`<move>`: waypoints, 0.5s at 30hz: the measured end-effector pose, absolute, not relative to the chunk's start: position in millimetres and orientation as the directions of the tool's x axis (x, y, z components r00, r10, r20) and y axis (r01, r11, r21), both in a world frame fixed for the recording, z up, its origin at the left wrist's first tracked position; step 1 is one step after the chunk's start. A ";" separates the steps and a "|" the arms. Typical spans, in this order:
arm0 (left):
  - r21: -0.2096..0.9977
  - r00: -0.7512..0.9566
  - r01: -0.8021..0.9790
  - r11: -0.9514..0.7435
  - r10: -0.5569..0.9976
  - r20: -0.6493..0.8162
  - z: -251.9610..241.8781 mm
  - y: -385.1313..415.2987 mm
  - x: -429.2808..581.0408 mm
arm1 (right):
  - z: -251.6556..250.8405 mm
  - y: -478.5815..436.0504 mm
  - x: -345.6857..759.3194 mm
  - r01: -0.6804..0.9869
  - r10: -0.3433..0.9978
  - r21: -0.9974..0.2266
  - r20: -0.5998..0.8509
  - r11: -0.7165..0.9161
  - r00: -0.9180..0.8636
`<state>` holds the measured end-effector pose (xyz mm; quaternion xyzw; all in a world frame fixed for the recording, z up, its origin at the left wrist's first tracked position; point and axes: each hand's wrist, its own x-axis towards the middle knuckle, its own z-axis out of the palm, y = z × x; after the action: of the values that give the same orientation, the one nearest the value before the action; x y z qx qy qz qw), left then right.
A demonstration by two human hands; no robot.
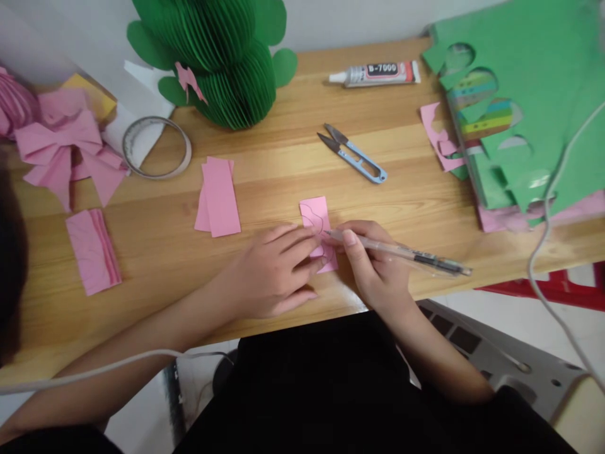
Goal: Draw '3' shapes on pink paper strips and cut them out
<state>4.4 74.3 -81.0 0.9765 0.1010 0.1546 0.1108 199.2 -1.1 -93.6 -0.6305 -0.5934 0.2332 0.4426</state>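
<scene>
A small pink paper strip (314,212) with curved pen lines on it lies on the wooden table near its front edge. My left hand (282,271) rests flat with its fingers spread, the fingertips on the strip's left side. In my right hand (378,265) is a clear pen (401,251), pinched between thumb and fingers, its tip touching the strip's right part. Blue-handled thread snips (362,164) lie behind, blades towards the back left. Two overlapping pink strips (222,198) lie left of my left hand. A folded pink stack with drawn lines (87,257) is farther left.
Behind are a green honeycomb paper piece (236,82), a glue tube (380,74) and a tape roll (183,157). Pink bows (66,139) lie at the left, green sheets (543,82) at the right. White cables (543,233) cross both sides.
</scene>
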 end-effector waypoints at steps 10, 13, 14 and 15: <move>0.239 0.943 0.195 -0.951 0.249 0.221 -79.5 67.7 4.6 | -92.7 -1.7 200.6 0.517 0.962 -0.853 0.190 0.063 0.196; 0.258 0.934 0.195 -0.946 0.259 0.244 -79.2 68.1 5.0 | -94.1 -0.3 201.3 0.402 0.966 -0.916 0.119 0.017 0.230; 0.263 0.933 0.198 -0.944 0.264 0.244 -78.7 68.3 5.2 | -94.5 0.5 201.6 0.351 0.964 -0.936 0.094 0.001 0.248; 0.267 0.934 0.200 -0.943 0.266 0.239 -78.1 68.6 5.6 | -94.9 1.4 201.8 0.308 0.961 -0.951 0.074 -0.011 0.265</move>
<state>5.6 68.6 -78.1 0.9760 0.1194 0.1371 0.1201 201.8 1.4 -94.9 -0.6276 -0.5058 0.3344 0.4883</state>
